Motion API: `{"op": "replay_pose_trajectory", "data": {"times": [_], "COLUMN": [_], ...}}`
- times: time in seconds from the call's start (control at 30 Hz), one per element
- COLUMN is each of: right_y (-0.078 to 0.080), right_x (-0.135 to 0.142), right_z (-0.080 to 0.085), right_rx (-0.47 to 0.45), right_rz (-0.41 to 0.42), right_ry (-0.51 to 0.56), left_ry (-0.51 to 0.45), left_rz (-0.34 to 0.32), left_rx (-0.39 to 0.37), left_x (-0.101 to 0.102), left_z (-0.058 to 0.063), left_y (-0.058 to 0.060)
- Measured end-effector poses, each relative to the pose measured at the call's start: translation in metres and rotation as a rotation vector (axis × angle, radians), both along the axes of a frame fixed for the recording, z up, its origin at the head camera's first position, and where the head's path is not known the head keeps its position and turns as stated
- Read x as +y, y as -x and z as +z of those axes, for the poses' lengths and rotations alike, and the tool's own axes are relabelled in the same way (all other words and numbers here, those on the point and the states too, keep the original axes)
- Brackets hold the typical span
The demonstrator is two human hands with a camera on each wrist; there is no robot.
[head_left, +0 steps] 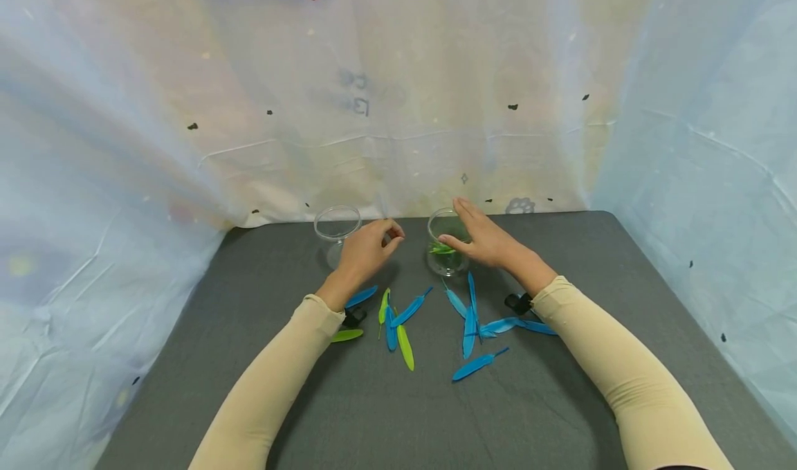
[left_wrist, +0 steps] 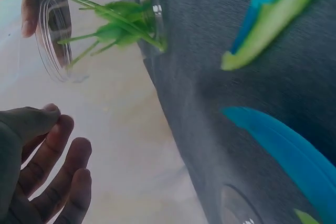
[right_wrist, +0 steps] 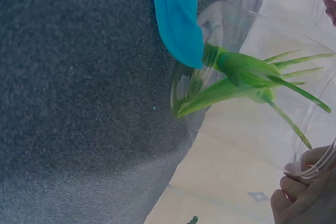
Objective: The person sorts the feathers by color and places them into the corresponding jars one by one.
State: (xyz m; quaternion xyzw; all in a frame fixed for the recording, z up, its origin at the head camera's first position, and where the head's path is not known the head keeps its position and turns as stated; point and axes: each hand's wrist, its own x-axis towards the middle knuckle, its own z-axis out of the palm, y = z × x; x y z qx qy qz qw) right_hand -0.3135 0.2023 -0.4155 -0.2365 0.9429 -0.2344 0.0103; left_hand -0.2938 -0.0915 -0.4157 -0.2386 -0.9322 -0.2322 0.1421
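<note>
A clear glass jar (head_left: 445,266) stands upright near the table's back edge with several green feathers (right_wrist: 247,72) inside, stems pointing up at its mouth. My right hand (head_left: 488,238) is at the jar's right side, thumb and fingers extended close to the rim. In the right wrist view its fingers (right_wrist: 296,198) overlap the rim. My left hand (head_left: 367,248) hovers between that jar and a clear stemmed glass bowl (head_left: 337,223), partly covering the bowl. Its fingers are loosely bent with the thumb close to the index finger, and nothing shows between them (left_wrist: 52,156).
Several blue feathers (head_left: 474,366) lie before the jar, toward the right. Blue and green feathers (head_left: 405,345) lie mixed left of centre, with a blue feather (left_wrist: 289,150) under my left wrist. A pale curtain (head_left: 405,110) hangs behind the grey table (head_left: 398,428).
</note>
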Motion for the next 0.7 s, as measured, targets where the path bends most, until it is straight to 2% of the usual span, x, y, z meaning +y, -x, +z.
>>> {"op": "replay_pose_trajectory", "data": {"times": [0.2,0.53,0.7], "right_y": [0.001,-0.001,-0.001], "right_x": [0.001,0.001,0.001], "right_z": [-0.001,0.001,0.000], "right_rx": [0.004,-0.004,-0.004], "right_rz": [0.002,0.009,0.009], "right_ry": [-0.007,-0.008,-0.004], "left_ry": [0.003,0.035,0.036], "left_rz": [0.003,0.050,0.048], "left_rx": [-0.043,-0.096,-0.116], "left_x": [-0.018,-0.049,-0.062], "left_z": [-0.006,-0.017,-0.022], "left_y": [-0.006,-0.016,-0.020]}}
